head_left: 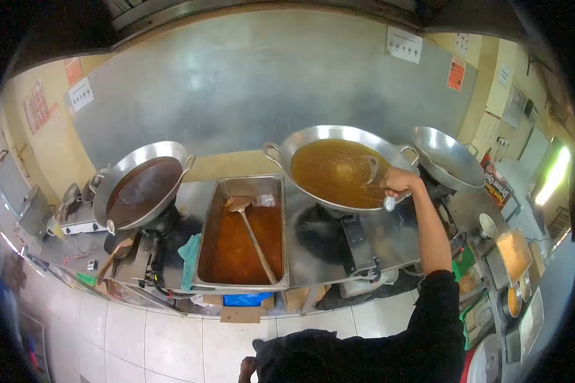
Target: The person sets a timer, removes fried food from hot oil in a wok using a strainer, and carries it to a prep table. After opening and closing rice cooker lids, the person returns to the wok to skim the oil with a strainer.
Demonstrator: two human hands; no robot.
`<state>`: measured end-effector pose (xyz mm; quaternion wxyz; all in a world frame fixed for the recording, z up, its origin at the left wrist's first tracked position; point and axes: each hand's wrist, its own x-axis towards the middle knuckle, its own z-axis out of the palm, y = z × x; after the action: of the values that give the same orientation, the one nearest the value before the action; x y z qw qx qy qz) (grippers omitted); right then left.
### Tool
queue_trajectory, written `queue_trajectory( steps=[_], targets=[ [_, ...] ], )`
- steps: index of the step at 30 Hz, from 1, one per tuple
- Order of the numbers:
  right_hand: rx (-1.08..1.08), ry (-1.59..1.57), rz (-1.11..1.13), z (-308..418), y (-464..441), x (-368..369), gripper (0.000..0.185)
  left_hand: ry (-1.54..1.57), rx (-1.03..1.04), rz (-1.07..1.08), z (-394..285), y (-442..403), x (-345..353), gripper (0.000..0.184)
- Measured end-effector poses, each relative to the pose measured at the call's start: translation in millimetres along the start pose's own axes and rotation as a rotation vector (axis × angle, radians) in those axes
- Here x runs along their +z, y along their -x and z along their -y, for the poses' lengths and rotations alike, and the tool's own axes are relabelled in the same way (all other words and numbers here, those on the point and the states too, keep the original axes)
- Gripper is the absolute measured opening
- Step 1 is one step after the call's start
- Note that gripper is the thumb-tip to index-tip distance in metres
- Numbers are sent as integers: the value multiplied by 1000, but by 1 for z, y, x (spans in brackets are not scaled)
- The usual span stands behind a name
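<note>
My right hand (399,182) grips the silvery, round-bowled metal ladle (373,168); likely stiff, slick; hold its handle (390,203). Left hand (248,367): can't tell.

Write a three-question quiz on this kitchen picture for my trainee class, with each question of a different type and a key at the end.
1. Which of the person's hands grips the utensil in the middle wok?

2. True or false: the liquid in the left wok is darker than the liquid in the middle wok.

3. As seen in the picture, where is the teal cloth in relation to the rectangular tray?
A) on its right
B) on its left
C) behind it

Key:
1. The right hand.
2. True.
3. B.
</note>
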<state>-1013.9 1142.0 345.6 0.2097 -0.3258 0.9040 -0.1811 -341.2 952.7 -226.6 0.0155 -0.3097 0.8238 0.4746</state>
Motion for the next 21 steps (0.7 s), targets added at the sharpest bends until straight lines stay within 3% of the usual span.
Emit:
queue_trajectory(
  steps=[2, 4, 5, 7, 8, 12, 21],
  targets=[
    [-57, 3, 28, 27, 11, -4, 20, -168, -68, 82, 0, 0, 4, 19],
    [-5, -272, 58, 43, 20, 5, 23, 542, 1, -185, 30, 7, 19, 23],
    [-9, -273, 58, 41, 17, 11, 23, 541, 2, -189, 23, 8, 13, 23],
    [-45, -332, 32, 38, 7, 24, 26, 29, -412, 5, 7, 11, 9, 23],
    [-50, -330, 34, 38, 9, 27, 26, -124, -75, -63, 17, 14, 12, 24],
    [-96, -367, 23, 43, 16, 37, 26, 53, -279, 17, 8, 28, 12, 21],
    [-132, -261, -24, 53, 34, 34, 26, 16, -31, -127, 4, 35, 25, 30]
  ],
)
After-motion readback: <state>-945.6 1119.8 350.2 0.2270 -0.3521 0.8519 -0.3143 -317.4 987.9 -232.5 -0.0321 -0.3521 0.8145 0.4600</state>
